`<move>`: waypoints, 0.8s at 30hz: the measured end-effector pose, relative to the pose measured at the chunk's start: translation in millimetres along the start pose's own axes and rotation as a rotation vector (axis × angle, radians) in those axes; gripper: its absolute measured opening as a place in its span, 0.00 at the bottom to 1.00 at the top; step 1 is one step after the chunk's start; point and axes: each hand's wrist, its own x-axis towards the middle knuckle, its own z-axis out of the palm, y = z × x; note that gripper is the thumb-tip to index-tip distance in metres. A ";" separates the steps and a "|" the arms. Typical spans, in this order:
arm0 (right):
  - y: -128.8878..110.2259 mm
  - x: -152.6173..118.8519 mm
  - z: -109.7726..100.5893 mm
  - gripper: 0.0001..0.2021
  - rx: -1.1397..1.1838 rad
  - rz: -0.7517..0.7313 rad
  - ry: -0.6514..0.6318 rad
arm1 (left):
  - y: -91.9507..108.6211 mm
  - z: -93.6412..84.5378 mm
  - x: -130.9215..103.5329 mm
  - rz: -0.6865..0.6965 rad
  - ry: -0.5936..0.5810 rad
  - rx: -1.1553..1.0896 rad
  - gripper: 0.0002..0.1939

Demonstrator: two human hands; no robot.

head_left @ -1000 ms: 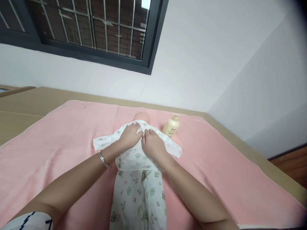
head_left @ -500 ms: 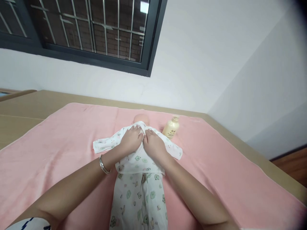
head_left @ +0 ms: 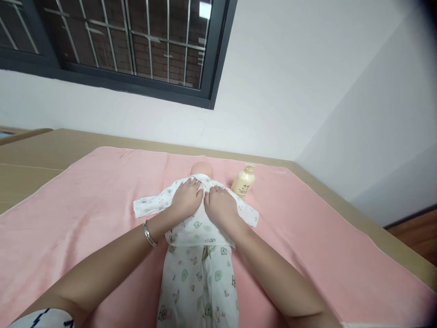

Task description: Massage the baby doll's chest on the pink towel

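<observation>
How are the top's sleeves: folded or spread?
Spread: both sleeves of the top stick outward, one beyond the left hand, one beyond the right hand, over the pink cloth.

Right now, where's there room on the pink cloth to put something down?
Bare pink cloth lies between the left sleeve and the cloth's left edge, and between the yellow bottle and the cloth's right edge. The middle is crowded: left hand and right hand rest close together on the printed shirt, with the bottle beyond the right sleeve.

A white fabric long-sleeved top (head_left: pixel 197 232) with green print lies on pink cloth (head_left: pixel 102 187), sleeves outstretched, hem overlapping matching white printed trousers (head_left: pixel 182 284); a smooth, pinkish, rounded doll's head (head_left: pixel 202 168) shows beyond the collar.
</observation>
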 end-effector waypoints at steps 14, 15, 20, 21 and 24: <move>24.5 19.0 2.0 0.22 0.352 -0.044 0.048 | -10.5 20.4 -1.5 -0.049 0.127 -0.032 0.25; 21.2 17.1 3.1 0.23 0.366 -0.057 0.099 | -10.7 21.1 -1.8 -0.058 0.139 -0.036 0.25; 9.3 12.9 16.2 0.24 0.407 -0.105 0.119 | -10.1 21.9 -3.6 -0.091 0.192 -0.061 0.24; 9.0 13.0 17.5 0.23 0.425 -0.108 0.096 | -9.9 21.8 -3.9 -0.094 0.197 -0.068 0.24; 10.6 13.0 15.2 0.23 0.490 -0.089 0.117 | -9.8 21.3 -4.5 -0.098 0.193 -0.089 0.24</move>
